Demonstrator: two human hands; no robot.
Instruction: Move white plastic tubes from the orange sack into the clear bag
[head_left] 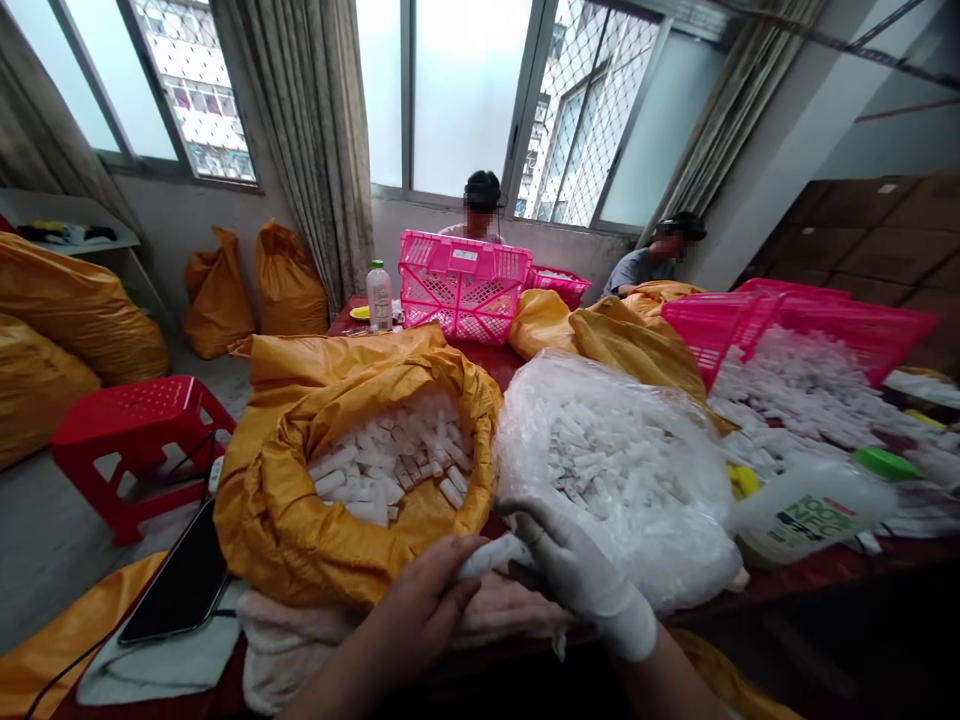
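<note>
A short white tube-like piece (pixel 489 557) is held between my two hands at the table's front edge. My bare left hand (pixel 427 600) closes its thumb and fingers on one end. On the other end is my right hand (pixel 577 570), in a white glove with grey fingertips, its fingers bent around the piece. Just beyond my left hand stands an orange woven sack (pixel 262 490) with a rolled rim, holding many whitish translucent pieces (pixel 390 460). Beyond my right hand sits a clear plastic bag (pixel 675 560) full of similar small pieces (pixel 600 450).
A bottle with a green cap (pixel 817 505) leans at the right, near a heap of white pieces (pixel 795 385) and pink baskets (pixel 870 335). Another pink basket (pixel 465 285) stands opposite, before a person. A phone (pixel 180 580) and red stool (pixel 142 430) are left.
</note>
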